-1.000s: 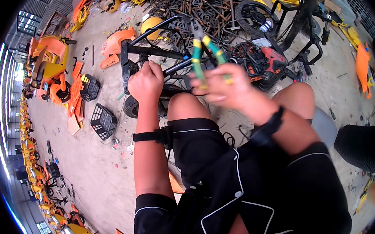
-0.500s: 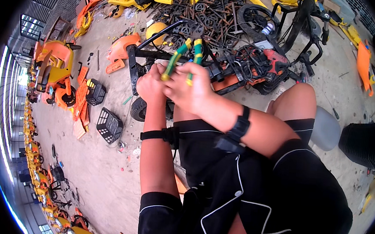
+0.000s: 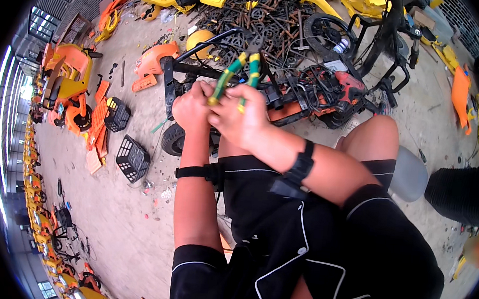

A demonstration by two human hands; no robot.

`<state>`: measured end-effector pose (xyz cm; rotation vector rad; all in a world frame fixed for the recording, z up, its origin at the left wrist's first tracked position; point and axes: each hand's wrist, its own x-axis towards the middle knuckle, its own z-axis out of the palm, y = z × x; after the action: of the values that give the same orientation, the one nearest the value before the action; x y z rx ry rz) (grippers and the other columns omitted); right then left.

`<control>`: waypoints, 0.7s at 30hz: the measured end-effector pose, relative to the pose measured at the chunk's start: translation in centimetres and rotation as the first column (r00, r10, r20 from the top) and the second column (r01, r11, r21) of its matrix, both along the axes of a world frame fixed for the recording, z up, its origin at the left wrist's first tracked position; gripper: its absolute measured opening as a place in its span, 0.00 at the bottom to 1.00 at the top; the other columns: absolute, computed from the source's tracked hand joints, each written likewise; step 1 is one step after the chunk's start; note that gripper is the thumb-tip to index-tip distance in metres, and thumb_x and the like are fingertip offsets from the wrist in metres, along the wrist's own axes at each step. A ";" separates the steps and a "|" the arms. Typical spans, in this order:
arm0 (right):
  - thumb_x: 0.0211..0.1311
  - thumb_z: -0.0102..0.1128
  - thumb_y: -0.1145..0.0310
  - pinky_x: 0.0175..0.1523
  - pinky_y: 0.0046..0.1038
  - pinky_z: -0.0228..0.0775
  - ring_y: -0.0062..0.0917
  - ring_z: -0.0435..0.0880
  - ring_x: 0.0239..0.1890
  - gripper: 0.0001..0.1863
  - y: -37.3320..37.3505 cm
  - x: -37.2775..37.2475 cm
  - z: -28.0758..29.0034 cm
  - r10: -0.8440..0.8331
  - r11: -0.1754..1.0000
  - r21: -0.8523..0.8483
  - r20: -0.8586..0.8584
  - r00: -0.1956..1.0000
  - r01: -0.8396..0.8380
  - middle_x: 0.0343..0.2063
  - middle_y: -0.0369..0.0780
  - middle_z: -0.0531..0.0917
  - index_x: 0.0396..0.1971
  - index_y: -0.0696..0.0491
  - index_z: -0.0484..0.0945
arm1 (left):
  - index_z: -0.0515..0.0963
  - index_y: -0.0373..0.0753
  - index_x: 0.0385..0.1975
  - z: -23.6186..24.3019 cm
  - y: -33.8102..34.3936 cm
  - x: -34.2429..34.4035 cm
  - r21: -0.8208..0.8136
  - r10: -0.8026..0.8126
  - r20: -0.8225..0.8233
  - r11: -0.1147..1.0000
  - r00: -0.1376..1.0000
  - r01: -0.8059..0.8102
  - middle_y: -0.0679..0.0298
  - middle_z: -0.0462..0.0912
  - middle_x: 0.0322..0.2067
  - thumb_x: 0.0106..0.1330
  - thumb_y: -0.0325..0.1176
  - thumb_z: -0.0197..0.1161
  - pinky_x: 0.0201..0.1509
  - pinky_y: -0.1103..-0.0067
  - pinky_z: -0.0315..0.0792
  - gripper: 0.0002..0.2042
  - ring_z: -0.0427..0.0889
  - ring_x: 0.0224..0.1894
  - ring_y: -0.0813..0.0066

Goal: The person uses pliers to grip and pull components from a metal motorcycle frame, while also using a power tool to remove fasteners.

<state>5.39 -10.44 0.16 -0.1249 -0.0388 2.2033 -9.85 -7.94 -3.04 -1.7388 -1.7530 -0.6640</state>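
My right hand [image 3: 242, 119] is wrapped round pliers [image 3: 254, 71] with green-and-yellow handles. The handles stand a little apart, and their dark head points away from me, hard to make out against the metal behind. Close against the right fingers, my left hand [image 3: 191, 111] is closed in a fist; what it grips, if anything, is hidden. Beneath and beyond both hands lies a black scooter frame [image 3: 168, 87] with a small wheel [image 3: 174, 139]. Bundled cables and a red-and-black power drill [image 3: 350, 89] rest on its right part.
Behind the frame spreads a heap of rusty metal parts [image 3: 283, 23]. Orange body panels [image 3: 158, 59] and black baskets [image 3: 133, 158] lie on the left floor. A grey rounded plastic object [image 3: 409, 174] and stacked black containers [image 3: 464, 192] stand to my right. Yellow scooters [image 3: 73, 83] line the far left.
The view has shifted slightly, so the surroundings sit a little differently. Both hands keep nearly the same pose, and the pliers stay in my right hand.
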 end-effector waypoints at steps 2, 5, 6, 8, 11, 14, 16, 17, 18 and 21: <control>0.59 0.53 0.63 0.37 0.30 0.69 0.34 0.82 0.43 0.14 0.1 -1.2 1.1 -0.019 1.000 -0.018 -0.020 1.000 0.018 0.39 0.38 0.83 0.43 0.52 0.76 | 0.73 0.47 0.19 0.4 -0.7 -0.1 0.051 -0.119 0.082 0.992 0.990 0.115 0.62 0.78 0.11 0.67 0.47 0.61 0.20 0.67 0.70 0.16 0.78 0.12 0.60; 0.59 0.53 0.60 0.34 0.28 0.69 0.33 0.81 0.43 0.19 -0.1 2.8 0.1 0.185 0.983 0.020 -0.001 0.983 -0.185 0.41 0.41 0.82 0.46 0.56 0.76 | 0.77 0.45 0.20 -0.1 -0.9 -0.7 0.007 0.048 -0.011 0.999 0.999 -0.048 0.58 0.79 0.13 0.68 0.43 0.59 0.23 0.66 0.73 0.15 0.78 0.14 0.56; 0.58 0.52 0.58 0.32 0.24 0.67 0.33 0.80 0.43 0.26 0.2 6.3 -0.8 0.270 0.958 0.073 0.082 0.959 -0.276 0.43 0.41 0.82 0.52 0.59 0.75 | 0.75 0.45 0.15 0.8 -1.1 0.1 0.075 0.063 -0.040 0.995 0.997 -0.059 0.59 0.78 0.10 0.67 0.38 0.58 0.21 0.67 0.71 0.16 0.77 0.12 0.59; 0.57 0.53 0.56 0.26 0.20 0.66 0.36 0.81 0.45 0.33 4.0 14.4 -3.5 0.573 0.805 0.109 0.113 0.812 -0.584 0.42 0.45 0.80 0.59 0.63 0.71 | 0.74 0.45 0.14 0.7 -1.4 0.5 0.097 0.043 -0.029 0.994 0.999 -0.040 0.59 0.78 0.10 0.66 0.36 0.58 0.21 0.67 0.72 0.16 0.77 0.11 0.59; 0.56 0.52 0.57 0.24 0.20 0.67 0.37 0.81 0.44 0.36 8.3 19.5 -2.5 0.619 0.688 0.191 0.351 0.703 -0.700 0.42 0.46 0.79 0.61 0.67 0.68 | 0.75 0.45 0.14 0.5 -0.7 1.0 0.132 0.011 -0.017 0.991 1.000 -0.008 0.59 0.78 0.10 0.66 0.36 0.58 0.22 0.67 0.72 0.16 0.77 0.11 0.59; 0.55 0.52 0.57 0.26 0.19 0.66 0.33 0.79 0.45 0.33 5.4 16.2 -2.8 0.571 0.756 0.191 0.277 0.773 -0.626 0.44 0.44 0.79 0.59 0.63 0.71 | 0.75 0.45 0.14 0.5 -0.8 0.7 0.105 0.043 -0.027 0.994 0.999 -0.039 0.59 0.78 0.10 0.66 0.37 0.59 0.23 0.68 0.73 0.16 0.77 0.11 0.60; 0.57 0.52 0.57 0.26 0.20 0.63 0.32 0.81 0.44 0.26 1.8 10.9 -2.8 0.437 0.880 0.144 0.122 0.891 -0.452 0.42 0.40 0.81 0.53 0.56 0.75 | 0.75 0.45 0.14 0.6 -0.4 0.6 0.127 0.045 -0.003 0.991 0.999 -0.044 0.59 0.78 0.10 0.67 0.38 0.58 0.23 0.67 0.73 0.17 0.77 0.11 0.58; 0.58 0.53 0.57 0.30 0.24 0.66 0.32 0.81 0.42 0.24 0.2 7.8 -1.7 0.292 0.947 0.092 0.148 0.945 -0.308 0.39 0.38 0.82 0.51 0.54 0.76 | 0.75 0.44 0.15 0.5 -0.4 0.3 0.123 0.046 0.010 0.991 0.999 -0.047 0.58 0.78 0.11 0.68 0.40 0.58 0.23 0.65 0.73 0.17 0.77 0.12 0.56; 0.59 0.54 0.57 0.34 0.28 0.67 0.30 0.82 0.42 0.20 -0.2 4.9 -1.3 0.193 0.971 0.115 0.143 0.971 -0.210 0.38 0.36 0.84 0.47 0.52 0.77 | 0.76 0.44 0.16 0.3 -0.3 0.4 0.112 0.036 0.021 0.993 0.999 -0.039 0.57 0.78 0.11 0.68 0.41 0.58 0.23 0.64 0.73 0.17 0.77 0.13 0.54; 0.62 0.52 0.59 0.39 0.29 0.68 0.24 0.82 0.43 0.13 -0.5 -0.1 0.6 0.036 0.999 0.040 0.031 0.999 -0.037 0.40 0.34 0.85 0.41 0.49 0.78 | 0.76 0.44 0.19 1.1 -1.2 0.7 0.005 -0.066 0.099 0.998 0.993 0.066 0.57 0.78 0.12 0.69 0.44 0.59 0.23 0.65 0.72 0.16 0.78 0.14 0.54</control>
<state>5.25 -10.95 0.72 -0.1363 -0.1033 2.2359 -9.13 -9.11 -1.98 -1.7975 -1.7662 -0.7916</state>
